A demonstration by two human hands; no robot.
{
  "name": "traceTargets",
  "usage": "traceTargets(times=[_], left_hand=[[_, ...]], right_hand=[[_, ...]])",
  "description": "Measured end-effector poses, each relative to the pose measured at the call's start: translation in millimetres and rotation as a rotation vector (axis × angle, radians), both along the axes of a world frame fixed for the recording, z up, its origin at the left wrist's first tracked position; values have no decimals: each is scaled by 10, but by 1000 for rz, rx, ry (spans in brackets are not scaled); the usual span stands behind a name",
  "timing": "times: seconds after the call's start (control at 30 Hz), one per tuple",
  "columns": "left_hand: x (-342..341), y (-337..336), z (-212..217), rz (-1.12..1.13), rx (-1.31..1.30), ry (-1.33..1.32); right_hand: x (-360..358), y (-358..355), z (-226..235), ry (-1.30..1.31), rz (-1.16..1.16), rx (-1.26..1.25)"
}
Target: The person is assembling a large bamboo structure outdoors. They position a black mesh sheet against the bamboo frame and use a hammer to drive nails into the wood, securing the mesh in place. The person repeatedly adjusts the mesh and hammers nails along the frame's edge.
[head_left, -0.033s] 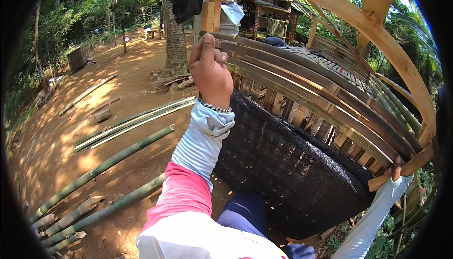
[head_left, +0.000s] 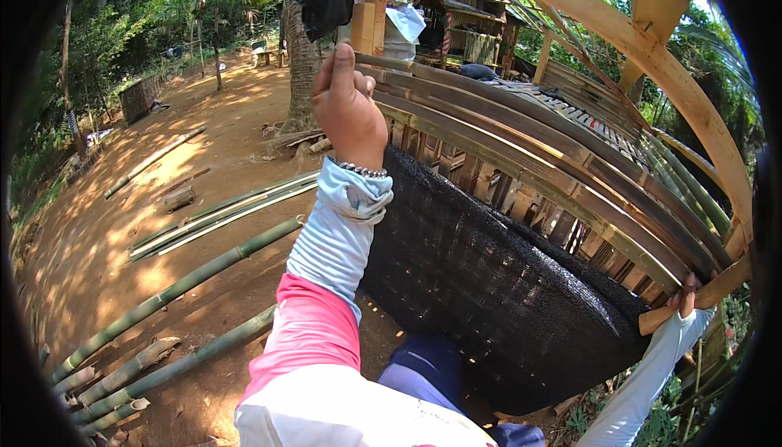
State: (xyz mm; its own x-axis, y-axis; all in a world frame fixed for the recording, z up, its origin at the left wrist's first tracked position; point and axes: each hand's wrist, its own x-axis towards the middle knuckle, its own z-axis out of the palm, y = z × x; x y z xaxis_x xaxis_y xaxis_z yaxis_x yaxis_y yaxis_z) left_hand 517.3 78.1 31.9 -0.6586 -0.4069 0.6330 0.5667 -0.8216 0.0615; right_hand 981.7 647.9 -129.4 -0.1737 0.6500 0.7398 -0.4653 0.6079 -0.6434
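Fingers of my left hand (head_left: 349, 109) curl around the top bamboo slat (head_left: 489, 101) of the curved frame; my right hand (head_left: 686, 294) grips the frame's lower wooden end (head_left: 717, 288). Black mesh (head_left: 489, 284) hangs beneath. Beyond, bamboo poles (head_left: 175, 288) lie on bare sunlit dirt (head_left: 98, 227).

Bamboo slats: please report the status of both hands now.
Left hand gripping the bamboo slats at the far end. Right hand holding the near end. Black mesh hangs under the slats; nothing blocks either hand.
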Motion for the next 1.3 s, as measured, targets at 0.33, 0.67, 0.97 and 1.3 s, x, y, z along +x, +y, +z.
traceTargets(times=[0.33,0.67,0.97,1.3], left_hand=[[-1357,-1187,1740,915,11,-73],[-2864,-1069,2660,1504,-1204,-649],[-1872,-729,1660,52,-450,-217],[116,259,-886,-794,270,-144]], right_hand=[[-131,-781,491,-82,-208,-3],[-324,-1288,928,-190,-244,-63],[-178,-1348,769,-202,-263,-58],[-147,-1251,599,-199,-227,13]])
